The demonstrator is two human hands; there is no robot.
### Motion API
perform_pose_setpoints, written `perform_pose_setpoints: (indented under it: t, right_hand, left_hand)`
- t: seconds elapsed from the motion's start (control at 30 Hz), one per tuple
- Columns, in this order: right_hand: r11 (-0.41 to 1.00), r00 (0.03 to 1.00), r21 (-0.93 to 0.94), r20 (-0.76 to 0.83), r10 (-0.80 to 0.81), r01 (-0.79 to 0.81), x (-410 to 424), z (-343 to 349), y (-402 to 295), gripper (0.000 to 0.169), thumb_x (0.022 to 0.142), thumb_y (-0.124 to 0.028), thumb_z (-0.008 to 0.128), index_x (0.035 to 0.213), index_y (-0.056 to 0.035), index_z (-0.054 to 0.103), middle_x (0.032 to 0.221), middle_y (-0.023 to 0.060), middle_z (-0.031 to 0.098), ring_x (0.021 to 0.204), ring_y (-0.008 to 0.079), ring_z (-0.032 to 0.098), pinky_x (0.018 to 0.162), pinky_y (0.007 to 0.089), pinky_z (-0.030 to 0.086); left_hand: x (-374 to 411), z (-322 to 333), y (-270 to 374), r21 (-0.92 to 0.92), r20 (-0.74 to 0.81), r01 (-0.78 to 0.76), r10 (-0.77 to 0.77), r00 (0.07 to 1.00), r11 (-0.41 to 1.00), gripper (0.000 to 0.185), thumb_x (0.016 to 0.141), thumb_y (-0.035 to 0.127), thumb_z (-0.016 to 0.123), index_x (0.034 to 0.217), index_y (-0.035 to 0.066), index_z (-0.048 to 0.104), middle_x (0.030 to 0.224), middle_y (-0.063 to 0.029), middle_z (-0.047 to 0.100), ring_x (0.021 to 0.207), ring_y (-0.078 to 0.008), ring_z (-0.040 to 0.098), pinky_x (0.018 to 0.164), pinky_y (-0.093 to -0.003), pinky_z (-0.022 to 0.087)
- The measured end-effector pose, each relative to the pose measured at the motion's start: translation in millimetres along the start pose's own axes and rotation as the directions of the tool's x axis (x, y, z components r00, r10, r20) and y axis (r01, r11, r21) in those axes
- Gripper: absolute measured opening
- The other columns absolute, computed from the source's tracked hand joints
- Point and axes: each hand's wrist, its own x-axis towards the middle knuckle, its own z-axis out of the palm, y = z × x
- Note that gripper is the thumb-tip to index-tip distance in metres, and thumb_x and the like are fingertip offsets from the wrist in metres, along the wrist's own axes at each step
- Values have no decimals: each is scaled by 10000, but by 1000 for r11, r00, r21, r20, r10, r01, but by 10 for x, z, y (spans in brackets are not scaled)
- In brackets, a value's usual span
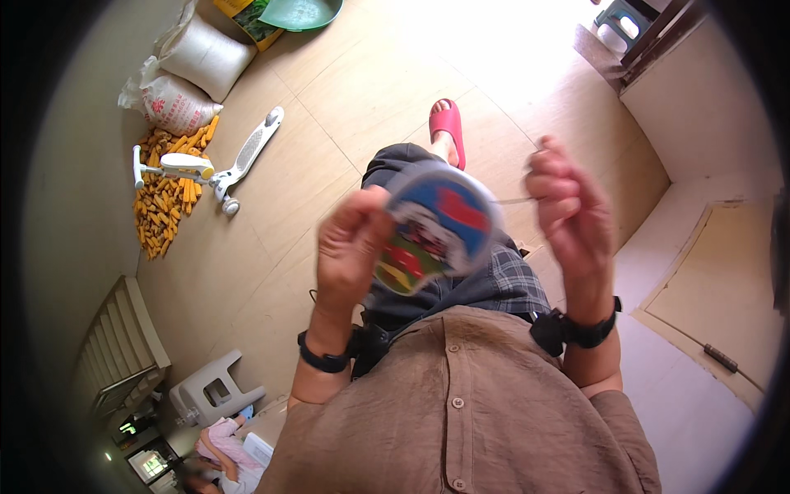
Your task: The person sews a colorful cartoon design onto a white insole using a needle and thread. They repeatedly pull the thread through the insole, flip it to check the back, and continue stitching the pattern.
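Note:
Before my lap, my left hand (355,238) grips the edge of a rounded embroidered patch (432,228) with a pale rim. Its face shows a white animal-like figure, a red shape on blue and a green lower part, all blurred by motion. My right hand (565,197) is raised to the right of the patch, fingers curled and pinched. A thin dark strand (515,201) runs from the patch's right edge to those fingers. Whether a needle is among them cannot be told.
Corn cobs (163,210) lie piled by the left wall under a white kick scooter (247,148). White sacks (203,58) and a green basin (302,13) stand beyond. A grey plastic stool (216,389) and a seated person (225,454) are at lower left. A panelled door (716,284) is at right.

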Motion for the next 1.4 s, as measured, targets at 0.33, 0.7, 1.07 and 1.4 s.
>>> perform_pose_setpoints:
  t: [0.33,0.7,1.07,1.4]
  right_hand:
    - [-382,537,-917,267,-800,-113,-599,-335,-1087,112,988,1,461,1043,-11,557,879,44,504,805,98,581,926,364,564]
    - [-586,854,-768,464,-233,258,76,187,510,272,813,81,579,1064,-24,578,730,132,566,601,275,593,573,347,490]
    - [-460,864,-826,457,-213,324,74,209,680,216,845,117,566,1030,15,609,755,135,603,606,220,621,535,298,484]
    - [-499,854,-805,473,-215,320,70,226,652,217,837,116,569,1019,6,614,763,128,609,610,221,615,540,301,481]
  left_hand:
    - [165,-1543,196,-671,-376,-297,33,926,679,94,953,50,536,964,-36,501,706,-60,450,591,-141,422,539,-246,402]
    - [170,9,-185,-819,440,482,-200,876,311,362,937,299,639,1064,-8,496,802,-46,493,672,-110,515,593,-228,462]
    - [97,218,-285,-782,456,539,-302,837,312,340,957,368,554,989,30,546,708,-22,483,514,-97,452,454,-225,394]
    - [103,233,-297,-756,470,551,-294,832,353,328,950,361,569,974,36,538,701,-16,476,517,-98,453,453,-226,390]
